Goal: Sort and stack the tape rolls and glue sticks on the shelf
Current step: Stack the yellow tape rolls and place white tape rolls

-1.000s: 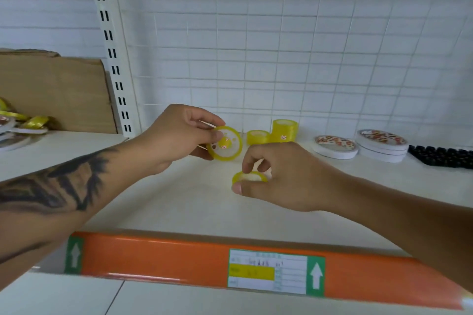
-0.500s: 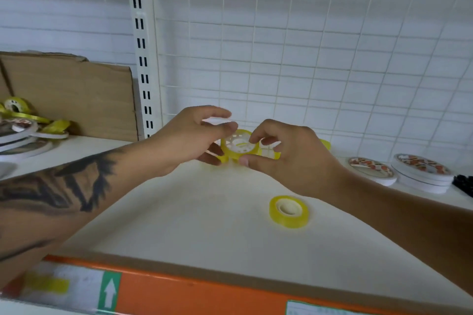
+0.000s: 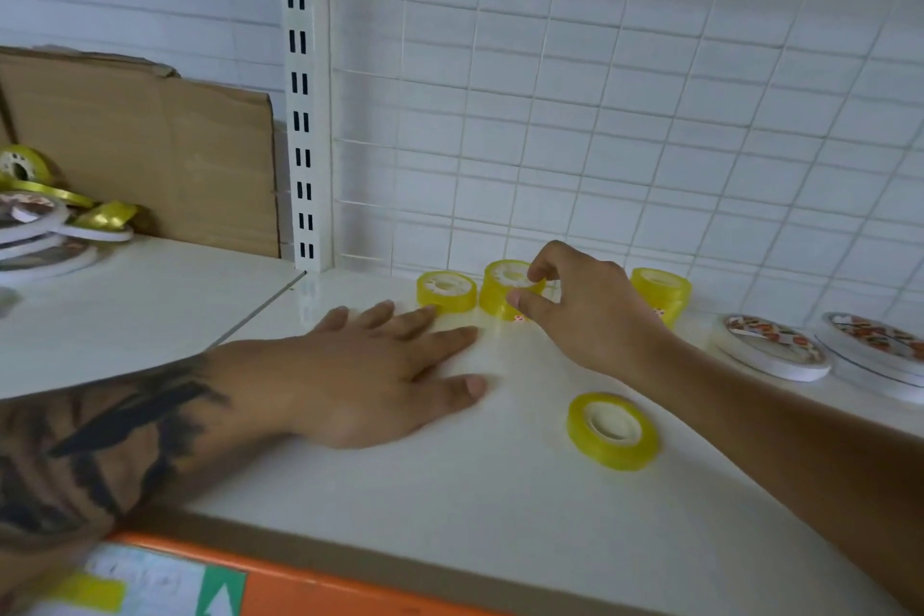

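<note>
At the back of the white shelf [image 3: 450,490], against the wire-grid back panel [image 3: 625,140], the right hand [image 3: 595,315] pinches the top roll of a short stack of yellow tape rolls [image 3: 502,288], thumb at the near side and forefinger on the top rim, the other fingers curled. At 9 o'clock from that stack, just beside it, a single yellow tape roll [image 3: 446,289] lies flat. At 3 o'clock, partly hidden behind the right hand, stands another yellow stack [image 3: 662,288]. At 5 o'clock, well nearer the shelf's front edge, 1 loose yellow tape roll [image 3: 612,430] lies flat by itself, just beside the right forearm.

The left hand [image 3: 380,365] rests palm-down on the shelf at 7 o'clock from the pinched stack, fingers straight and spread, holding nothing.

Farther out at 3 o'clock lie 2 flat white tape rolls with patterned labels [image 3: 772,348]. At 9 o'clock, past the slotted upright [image 3: 300,90], a cardboard sheet [image 3: 150,155] leans behind a heap of mixed tape rolls [image 3: 45,220]. An orange price rail [image 3: 350,590] runs along the shelf's front.
</note>
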`<state>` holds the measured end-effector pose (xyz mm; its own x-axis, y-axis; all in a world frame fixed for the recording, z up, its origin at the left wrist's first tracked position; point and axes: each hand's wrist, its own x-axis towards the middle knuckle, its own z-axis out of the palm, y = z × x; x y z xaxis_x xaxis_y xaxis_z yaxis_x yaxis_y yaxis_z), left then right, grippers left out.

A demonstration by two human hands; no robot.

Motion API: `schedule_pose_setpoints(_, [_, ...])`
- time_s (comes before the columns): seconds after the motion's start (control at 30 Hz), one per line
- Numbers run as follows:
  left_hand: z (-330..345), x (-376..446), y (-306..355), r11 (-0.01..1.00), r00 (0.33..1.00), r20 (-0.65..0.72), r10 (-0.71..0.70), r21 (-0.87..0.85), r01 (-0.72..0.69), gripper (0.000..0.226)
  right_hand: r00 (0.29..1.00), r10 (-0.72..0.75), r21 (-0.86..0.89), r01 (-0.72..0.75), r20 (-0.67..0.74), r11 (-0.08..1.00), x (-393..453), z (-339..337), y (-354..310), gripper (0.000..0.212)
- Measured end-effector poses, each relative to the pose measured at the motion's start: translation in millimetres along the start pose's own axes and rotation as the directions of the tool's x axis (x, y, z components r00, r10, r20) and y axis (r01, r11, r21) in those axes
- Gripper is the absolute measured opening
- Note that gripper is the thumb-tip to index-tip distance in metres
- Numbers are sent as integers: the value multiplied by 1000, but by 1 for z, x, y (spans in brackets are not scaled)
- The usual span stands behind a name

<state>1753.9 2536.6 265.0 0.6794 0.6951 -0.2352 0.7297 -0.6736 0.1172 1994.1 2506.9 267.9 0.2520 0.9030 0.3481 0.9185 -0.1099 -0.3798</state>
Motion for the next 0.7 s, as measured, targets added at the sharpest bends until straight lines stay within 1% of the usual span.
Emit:
schedule_pose_setpoints(0.17, [0, 1, 0, 1000, 1000, 16, -3, 5, 3, 85, 1000, 7, 16, -8, 8, 1000, 2, 3, 5, 30])
schedule_pose_setpoints(0.33, [0, 0, 1, 1000, 1000, 8, 11, 19, -11, 87, 1000, 13, 85, -12, -10, 996, 6, 2, 5, 33])
schedule_pose_setpoints(0.47, [-2, 1, 2, 999, 1000, 6, 12, 42, -13, 85, 1000, 10, 67, -11, 19, 998, 6, 4, 7, 34])
schedule_pose_setpoints(0.7, [-4, -1, 3, 998, 1000, -10, 20, 63, -19, 80, 1000, -10, 81, 9, 9, 997, 4, 3, 7, 35])
